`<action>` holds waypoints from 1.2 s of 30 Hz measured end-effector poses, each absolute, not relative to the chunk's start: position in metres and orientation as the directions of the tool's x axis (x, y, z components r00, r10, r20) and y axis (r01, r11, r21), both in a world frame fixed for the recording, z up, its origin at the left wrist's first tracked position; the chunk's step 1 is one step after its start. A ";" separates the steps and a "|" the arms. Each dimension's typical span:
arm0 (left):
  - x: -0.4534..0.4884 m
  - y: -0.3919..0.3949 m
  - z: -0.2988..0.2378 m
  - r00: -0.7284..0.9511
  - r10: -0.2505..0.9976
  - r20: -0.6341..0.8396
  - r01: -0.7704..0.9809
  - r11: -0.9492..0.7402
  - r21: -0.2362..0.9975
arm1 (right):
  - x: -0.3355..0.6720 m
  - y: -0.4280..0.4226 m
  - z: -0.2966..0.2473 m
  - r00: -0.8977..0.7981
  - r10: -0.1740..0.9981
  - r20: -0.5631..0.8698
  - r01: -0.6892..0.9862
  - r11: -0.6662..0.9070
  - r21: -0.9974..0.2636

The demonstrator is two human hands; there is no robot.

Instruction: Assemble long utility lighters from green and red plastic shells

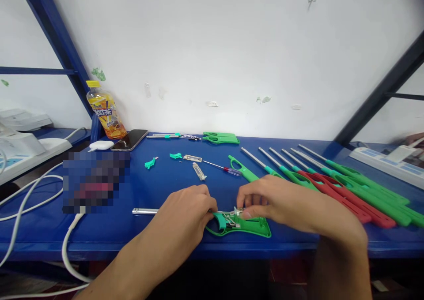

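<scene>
An opened green lighter handle half [247,226] lies near the front edge of the blue table [155,234], its small inner parts exposed. A metal tube [145,211] sticks out to the left from under my left hand [187,214], whose fingers are curled shut over the handle's left end. My right hand [274,200] pinches small parts at the top of the open handle with its fingertips closed. What the fingertips hold is too small to make out.
A row of several finished green and red long lighters [331,181] lies at the right. Loose parts, a small screwdriver [218,165], green handle halves [220,137], a phone [130,139] and a drink bottle [105,110] sit farther back. White cables [23,203] run on the left.
</scene>
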State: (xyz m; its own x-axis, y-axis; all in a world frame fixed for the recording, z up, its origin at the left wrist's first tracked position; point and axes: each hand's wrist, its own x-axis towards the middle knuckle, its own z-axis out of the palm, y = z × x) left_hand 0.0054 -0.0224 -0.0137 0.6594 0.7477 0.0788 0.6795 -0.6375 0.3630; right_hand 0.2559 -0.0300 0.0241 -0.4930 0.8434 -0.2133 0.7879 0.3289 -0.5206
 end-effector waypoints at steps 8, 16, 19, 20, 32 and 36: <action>0.006 -0.028 -0.009 0.678 0.732 0.063 0.697 -0.668 0.259 | 0.255 -0.031 0.023 -0.519 0.832 -0.194 0.761 0.347 -0.547; 0.008 -0.026 -0.012 0.681 0.728 0.083 0.696 -0.678 0.237 | 0.256 -0.031 0.022 -0.506 0.841 -0.190 0.779 0.352 -0.519; 0.008 -0.027 -0.010 0.684 0.726 0.063 0.701 -0.679 0.217 | 0.258 -0.030 0.021 -0.513 0.843 -0.163 0.781 0.380 -0.495; 0.008 -0.028 -0.009 0.685 0.726 0.053 0.704 -0.679 0.209 | 0.259 -0.030 0.021 -0.514 0.844 -0.152 0.780 0.386 -0.493; 0.009 -0.037 -0.003 0.708 0.706 0.011 0.694 -0.699 0.170 | 0.255 -0.029 0.022 -0.497 0.855 -0.152 0.805 0.388 -0.448; 0.007 -0.035 -0.012 0.733 0.679 0.039 0.668 -0.729 0.146 | 0.257 -0.029 0.018 -0.477 0.861 -0.178 0.819 0.362 -0.445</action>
